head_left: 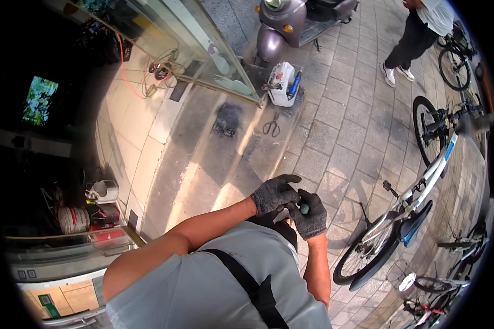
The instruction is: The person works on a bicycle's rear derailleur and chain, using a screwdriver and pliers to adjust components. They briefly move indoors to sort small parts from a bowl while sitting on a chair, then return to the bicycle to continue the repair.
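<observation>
Both of my hands wear dark grey knitted gloves and meet in front of my body. My right hand (311, 218) is closed, fingers curled around a small greenish rounded piece (304, 209) whose kind I cannot make out. Right beside it, my left hand (270, 196) has one finger stretched out and the others bent towards the right hand's fingertips. What those bent fingers pinch, if anything, is hidden. Beyond the hands, a pair of scissors (271, 127) lies on the stone step. A white container (282, 82) with a blue tool (295, 85) stands farther off.
Stone steps (203, 148) lead left to a glass door (203, 49). A white bicycle (422, 183) stands on the paving at right, with more bicycles (455, 252) near the rim. A purple scooter (282, 27) and a standing person (414, 44) are at the far side.
</observation>
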